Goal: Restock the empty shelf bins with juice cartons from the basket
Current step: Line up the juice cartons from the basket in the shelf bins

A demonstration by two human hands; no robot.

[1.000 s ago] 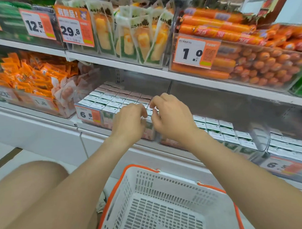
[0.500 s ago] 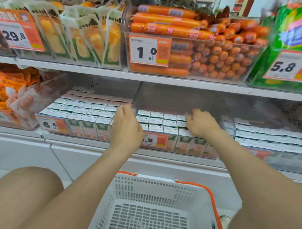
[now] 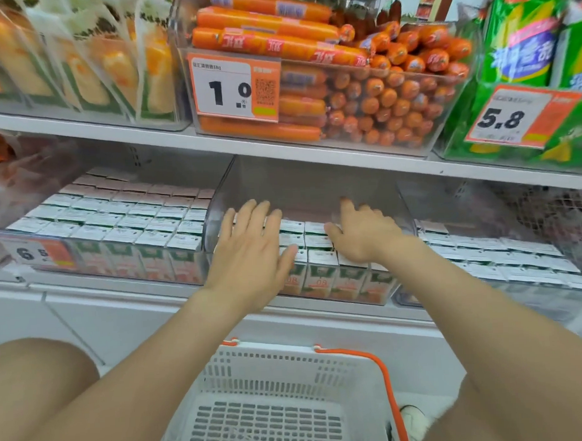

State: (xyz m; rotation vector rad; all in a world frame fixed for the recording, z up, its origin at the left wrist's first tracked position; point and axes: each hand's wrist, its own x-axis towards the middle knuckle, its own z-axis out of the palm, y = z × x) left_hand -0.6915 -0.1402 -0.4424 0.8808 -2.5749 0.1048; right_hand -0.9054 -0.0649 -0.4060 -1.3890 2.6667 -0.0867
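Now | hands (image 3: 251, 258) (image 3: 364, 237) on cartons (image 3: 321, 275) | middle bin (image 3: 406, 216), white shelf (image 3: 335, 304) (shop aisle)

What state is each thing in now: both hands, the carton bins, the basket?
Middle bin, front rows hold cartons, back bare.
Left bin, full of cartons.
Basket, no cartons visible inside.
Left hand, open, fingers straight, over the middle cartons.
Right hand, open, resting on the same cartons.
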